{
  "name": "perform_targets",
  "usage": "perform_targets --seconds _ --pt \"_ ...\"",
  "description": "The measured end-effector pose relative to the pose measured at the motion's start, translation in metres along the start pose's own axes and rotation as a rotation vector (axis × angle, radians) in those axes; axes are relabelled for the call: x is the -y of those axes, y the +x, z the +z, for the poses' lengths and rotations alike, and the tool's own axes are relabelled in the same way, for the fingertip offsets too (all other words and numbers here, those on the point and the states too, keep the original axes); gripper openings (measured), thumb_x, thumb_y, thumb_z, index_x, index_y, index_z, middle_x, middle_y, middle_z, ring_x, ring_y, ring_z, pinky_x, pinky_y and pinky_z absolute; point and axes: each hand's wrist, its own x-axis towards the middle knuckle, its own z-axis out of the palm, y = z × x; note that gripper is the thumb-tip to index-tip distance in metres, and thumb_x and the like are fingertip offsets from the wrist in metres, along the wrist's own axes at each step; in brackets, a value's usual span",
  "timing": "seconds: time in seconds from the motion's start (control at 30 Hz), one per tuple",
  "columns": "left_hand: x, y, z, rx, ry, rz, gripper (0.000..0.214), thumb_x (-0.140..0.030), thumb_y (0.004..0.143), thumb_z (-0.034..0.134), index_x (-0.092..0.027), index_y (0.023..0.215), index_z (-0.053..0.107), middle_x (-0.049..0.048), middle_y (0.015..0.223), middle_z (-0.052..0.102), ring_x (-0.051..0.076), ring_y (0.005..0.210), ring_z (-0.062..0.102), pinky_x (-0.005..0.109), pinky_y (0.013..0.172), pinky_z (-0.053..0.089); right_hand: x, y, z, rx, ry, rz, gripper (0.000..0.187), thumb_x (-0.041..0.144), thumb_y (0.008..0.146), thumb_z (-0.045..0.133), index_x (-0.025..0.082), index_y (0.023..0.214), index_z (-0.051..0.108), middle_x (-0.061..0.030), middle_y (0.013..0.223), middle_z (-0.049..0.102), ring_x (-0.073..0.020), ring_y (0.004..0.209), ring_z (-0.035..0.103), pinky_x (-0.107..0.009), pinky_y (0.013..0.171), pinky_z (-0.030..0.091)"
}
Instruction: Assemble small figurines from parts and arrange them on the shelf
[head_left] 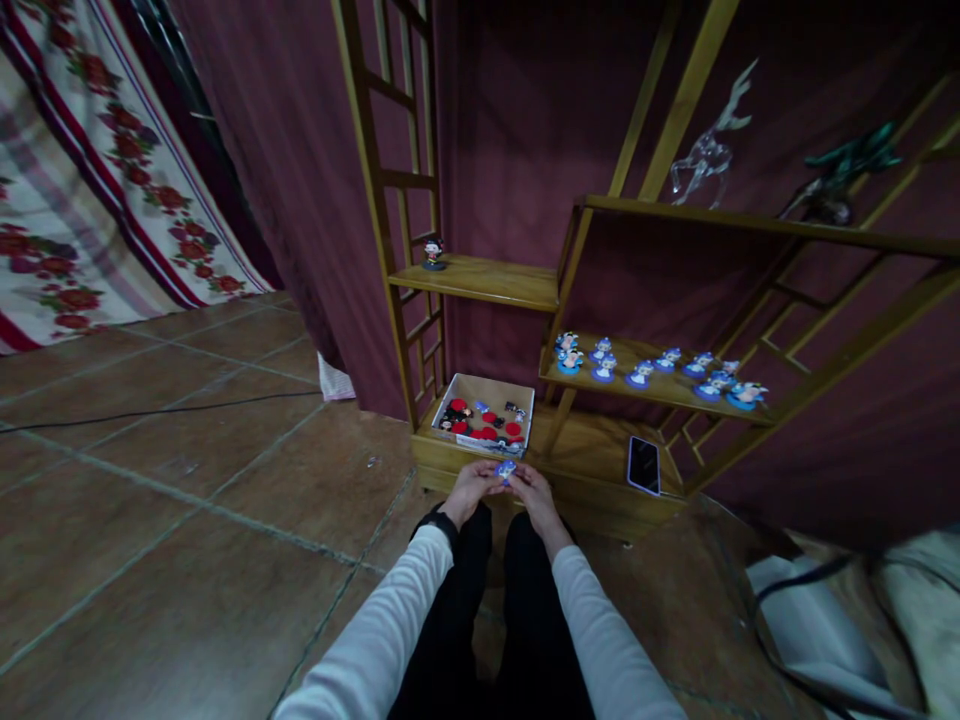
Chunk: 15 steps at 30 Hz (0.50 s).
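Between both hands, just in front of the low cabinet, I hold a small purple-and-white figurine [506,470]. The fingers of my left hand [474,485] close on its left side, and those of my right hand [534,490] pinch its right side. Just beyond my hands, a shallow white box [531,420] sits on the cabinet, with red discs and several small figurine parts inside. To the right, several similar figurines [640,374] on purple or blue round bases stand on the middle shelf [622,350]. One dark-haired figurine [433,254] stands on the left shelf [487,280].
A phone [644,465] lies on the cabinet's right part. A clear deer ornament [705,160] and a dark green ornament [844,175] stand on the upper shelf. Wooden posts [375,200] frame the shelves. A black cable [165,412] crosses the floor at left; a bag-like white thing [817,620] lies right.
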Motion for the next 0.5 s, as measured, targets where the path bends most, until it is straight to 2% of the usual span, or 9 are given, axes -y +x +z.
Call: perform_targets --seconds 0.17,0.37,0.5 --pt "0.002 -0.002 0.002 -0.055 -0.008 0.06 0.041 -0.015 0.045 0.081 -0.012 0.079 0.059 0.002 0.064 0.065 0.013 0.056 0.061 0.027 0.061 0.05 0.001 -0.002 0.0 0.012 -0.002 -0.017 0.041 0.036 0.059 0.072 0.022 0.097 0.063 -0.0046 0.097 0.066 -0.0213 0.085 0.061 -0.036 0.074 0.051" --pt "-0.001 -0.008 0.003 0.003 -0.016 0.097 0.042 -0.018 0.048 0.08 -0.013 0.084 0.059 0.0013 0.068 0.065 0.013 0.061 0.061 0.03 0.067 0.051 0.014 -0.01 0.0 0.04 -0.041 -0.028 0.044 0.034 0.059 0.072 0.024 0.102 0.063 -0.0041 0.106 0.064 -0.024 0.098 0.057 -0.037 0.081 0.048" --pt "-0.003 -0.012 0.003 0.01 -0.024 0.115 0.04 -0.024 0.053 0.078 -0.015 0.087 0.059 0.0017 0.072 0.064 0.014 0.069 0.061 0.032 0.07 0.051 0.017 -0.012 -0.001 0.045 -0.093 -0.058 0.046 0.03 0.058 0.073 0.024 0.103 0.063 -0.0035 0.107 0.064 -0.0237 0.103 0.055 -0.039 0.09 0.043"
